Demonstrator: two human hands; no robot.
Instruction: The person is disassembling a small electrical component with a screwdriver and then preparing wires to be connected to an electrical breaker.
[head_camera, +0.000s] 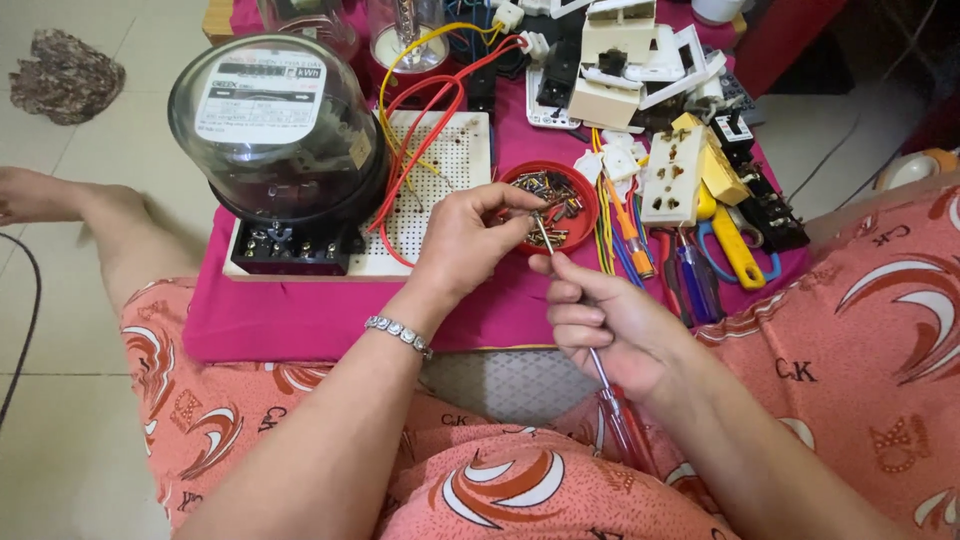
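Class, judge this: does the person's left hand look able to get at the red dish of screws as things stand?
Probably yes: the left hand hovers right beside the red dish, fingers at its rim, and nothing lies between them.

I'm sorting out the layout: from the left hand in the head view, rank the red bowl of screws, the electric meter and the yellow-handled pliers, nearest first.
From the left hand:
1. Red bowl of screws, just right of the fingertips.
2. Electric meter, up left.
3. Yellow-handled pliers, far right, past the bowl.

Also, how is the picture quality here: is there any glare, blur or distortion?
Head view: even, soft light with faint shadows; the glass dome of the meter shows pale glare; the left hand and right hand are fairly sharp; the screwdriver handle near the lap is blurred; edges bend slightly, as with a wide lens.
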